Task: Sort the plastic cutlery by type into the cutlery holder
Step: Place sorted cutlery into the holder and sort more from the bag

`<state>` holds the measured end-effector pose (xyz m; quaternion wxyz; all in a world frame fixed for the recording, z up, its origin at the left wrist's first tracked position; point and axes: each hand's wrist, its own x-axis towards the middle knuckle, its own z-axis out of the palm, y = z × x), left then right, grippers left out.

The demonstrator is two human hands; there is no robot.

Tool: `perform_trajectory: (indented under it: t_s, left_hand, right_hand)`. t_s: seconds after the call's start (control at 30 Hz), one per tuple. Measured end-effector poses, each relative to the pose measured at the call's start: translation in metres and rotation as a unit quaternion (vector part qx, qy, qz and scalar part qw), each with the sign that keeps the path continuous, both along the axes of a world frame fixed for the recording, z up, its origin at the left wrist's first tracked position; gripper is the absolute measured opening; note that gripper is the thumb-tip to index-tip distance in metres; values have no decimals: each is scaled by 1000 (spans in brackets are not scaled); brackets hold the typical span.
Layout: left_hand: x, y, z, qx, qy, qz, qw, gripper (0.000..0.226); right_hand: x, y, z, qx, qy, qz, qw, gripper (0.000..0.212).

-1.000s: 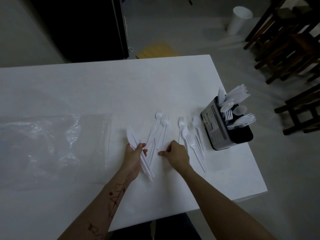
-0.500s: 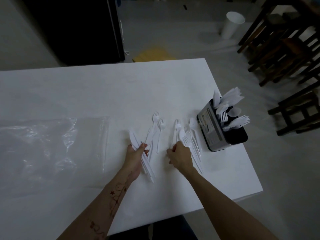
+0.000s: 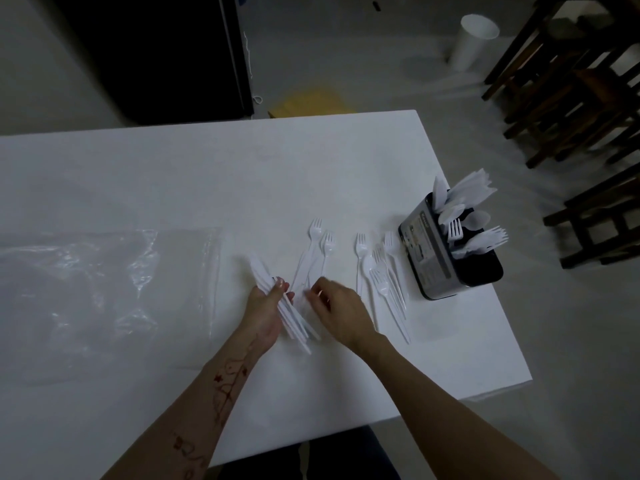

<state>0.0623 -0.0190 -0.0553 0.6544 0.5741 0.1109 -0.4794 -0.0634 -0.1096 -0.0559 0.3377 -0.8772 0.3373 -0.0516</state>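
Most of the frame is the white table (image 3: 173, 168), with a crumpled clear plastic bag (image 3: 104, 289) lying flat at middle left. Over at the right edge of the table I'm seeing the cutlery holder (image 3: 446, 271), black with a silvery labelled side, already stuffed with white pieces sticking up and out to the right.

Between the holder and the hands, a cluster of forks (image 3: 381, 268) is lying loose just left of the holder, tines toward the top of the frame. A separate pair of forks (image 3: 317, 254) is sitting at centre, handles running down toward the hands.

The left hand (image 3: 265, 313) is gripping a bundle of knives (image 3: 277, 299), fingers and thumb curled round it; its long axis is running from upper left to lower right. The right hand (image 3: 341, 310) is hovering just right of that bundle, fingers loosely curled and close together. Whether it's pinching a piece I can't tell, it's blurry there.

My read on the coming move: the pair's handle ends are sitting just above the right fingertips, so the right hand is nearer and a short reach toward the top of the frame gets them, lengthwise along the handles.
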Motion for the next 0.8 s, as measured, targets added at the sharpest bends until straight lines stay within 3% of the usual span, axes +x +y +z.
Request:
perform_trajectory:
  t_s: [0.07,0.2,0.27,0.37,0.47,0.6,0.8]
  left_hand:
    - [4,7,-4,10,10,13,1000,8]
    - [6,16,-9,31,16,21,999,8]
    - [5,18,-7,35,17,25,999,9]
    - [1,20,-3,34,9,26,999,10]
    - [-2,21,1,32,0,25,999,8]
    - [-1,23,5,21,1,4,1000,10]
    - [2,27,2,21,-11,-25,999,30]
  right_hand:
    - [0,-1,-11,-98,18,-37,994,20]
    - [-20,-7,-33,-239,75,23,968,28]
    - [-29,-11,-36,-270,97,11,958,33]
    - [-31,-16,-31,-272,121,-50,953,23]
    - [-17,-9,-20,-175,106,-81,975,27]
    - [11,12,-18,-7,188,-94,978,52]
    - [13,3,-21,155,148,-189,958,24]
